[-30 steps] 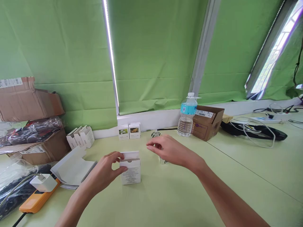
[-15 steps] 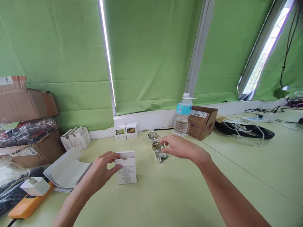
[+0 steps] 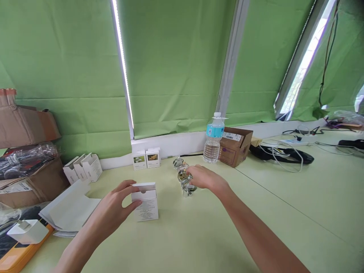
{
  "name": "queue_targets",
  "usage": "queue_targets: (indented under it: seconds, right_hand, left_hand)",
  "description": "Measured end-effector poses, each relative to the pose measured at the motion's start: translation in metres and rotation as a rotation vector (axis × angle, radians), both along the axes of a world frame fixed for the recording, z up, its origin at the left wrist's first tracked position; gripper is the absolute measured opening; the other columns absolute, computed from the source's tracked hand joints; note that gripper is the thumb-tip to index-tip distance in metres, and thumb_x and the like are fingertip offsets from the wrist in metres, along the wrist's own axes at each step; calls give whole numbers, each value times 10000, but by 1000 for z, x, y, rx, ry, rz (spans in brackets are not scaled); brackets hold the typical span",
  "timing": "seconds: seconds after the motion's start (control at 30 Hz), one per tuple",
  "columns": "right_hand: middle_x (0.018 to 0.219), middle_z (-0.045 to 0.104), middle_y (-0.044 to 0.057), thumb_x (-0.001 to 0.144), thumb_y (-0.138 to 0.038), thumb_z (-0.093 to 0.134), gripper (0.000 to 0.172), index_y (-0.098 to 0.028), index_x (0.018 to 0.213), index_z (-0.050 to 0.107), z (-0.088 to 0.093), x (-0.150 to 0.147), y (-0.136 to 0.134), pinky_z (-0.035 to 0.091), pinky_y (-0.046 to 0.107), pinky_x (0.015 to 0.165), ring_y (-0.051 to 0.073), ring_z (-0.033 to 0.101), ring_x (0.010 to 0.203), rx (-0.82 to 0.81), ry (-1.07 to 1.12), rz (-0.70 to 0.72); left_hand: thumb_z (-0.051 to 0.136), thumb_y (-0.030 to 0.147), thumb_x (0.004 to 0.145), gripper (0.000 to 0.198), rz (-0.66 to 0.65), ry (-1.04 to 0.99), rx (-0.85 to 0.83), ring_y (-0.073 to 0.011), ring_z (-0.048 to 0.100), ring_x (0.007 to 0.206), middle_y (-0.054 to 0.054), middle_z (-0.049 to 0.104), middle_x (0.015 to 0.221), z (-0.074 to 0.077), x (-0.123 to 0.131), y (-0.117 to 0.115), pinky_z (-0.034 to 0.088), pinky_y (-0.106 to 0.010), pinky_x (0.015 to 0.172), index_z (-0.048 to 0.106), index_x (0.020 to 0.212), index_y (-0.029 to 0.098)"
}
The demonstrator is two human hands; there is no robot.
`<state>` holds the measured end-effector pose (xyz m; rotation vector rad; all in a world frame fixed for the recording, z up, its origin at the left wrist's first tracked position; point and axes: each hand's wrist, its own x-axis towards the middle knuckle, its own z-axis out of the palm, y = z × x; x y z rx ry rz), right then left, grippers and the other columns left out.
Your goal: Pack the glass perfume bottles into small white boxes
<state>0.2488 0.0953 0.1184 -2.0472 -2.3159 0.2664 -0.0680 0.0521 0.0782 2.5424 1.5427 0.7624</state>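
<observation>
My left hand (image 3: 122,203) pinches the left edge of a small white carton (image 3: 146,210), thumb in front and fingers behind. The carton stands upright on the table with its top flap raised and fine print on its front. To its right runs a short row of shiny, rounded, clear glass-like pieces (image 3: 187,187) with gold and silver glints; their exact kind is unclear. My right hand (image 3: 203,177) reaches over this row with its fingers curled down on a middle piece. The fingertips are partly hidden behind the hand.
Two small picture boxes (image 3: 152,158) stand by the wall, and several white cartons (image 3: 91,167) lean at left. A water bottle (image 3: 213,146) stands beside a brown box (image 3: 234,148). Papers (image 3: 72,212), an orange device (image 3: 24,252) and stacked parcels (image 3: 34,185) fill the left side.
My right hand has moved in onto the shiny pieces, its fingers drawing closer together. My left hand still holds the carton in place. The whole view has shifted slightly.
</observation>
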Motion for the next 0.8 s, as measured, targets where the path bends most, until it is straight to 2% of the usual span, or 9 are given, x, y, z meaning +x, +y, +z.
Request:
queue_targets:
  seconds: [0.2,0.33,0.43,0.53,0.7,0.8]
  right_hand:
    - [848,624,87,713,-32,547,206,-160,839,647,-13,-1,10,312,250,556,191,594,720,57,-59,70]
    - [826,611,83,708,-12,523,212,-146,824,640,-20,-1,16,304,247,554,188,587,720,100,-85,74]
    - [778,593,74,706,-18,518,171,-144,765,618,-23,1,18,289,253,538,178,570,674,110,-97,83]
    - [728,571,62,709,-19,504,157,-154,709,585,-24,1,19,275,261,533,171,547,634,117,-104,94]
    - [702,547,48,710,-19,479,166,-169,688,547,-21,1,17,247,265,525,159,511,600,122,-92,108]
    - [691,535,38,703,-23,482,166,-177,656,521,-15,0,13,230,268,519,150,484,578,114,-69,119]
  left_hand:
    - [482,476,906,260,51,-2,30,-252,645,1028,-9,490,1386,13,8,-12,544,-363,838,643,1061,343]
    - [460,459,922,244,43,-6,99,-251,618,1082,8,476,1400,22,16,-22,536,-364,859,632,1050,342]
    - [444,455,931,239,30,18,117,-241,633,1051,22,484,1392,27,22,-30,538,-356,831,621,1047,345]
    - [441,449,934,236,5,36,122,-228,650,1003,24,521,1356,29,26,-36,541,-330,773,612,1057,344]
    - [444,426,942,241,-63,41,116,-217,641,1029,13,584,1281,30,29,-39,525,-315,838,602,1100,336]
    - [441,425,942,255,-89,47,113,-221,649,1017,1,614,1239,30,31,-41,532,-303,824,612,1107,332]
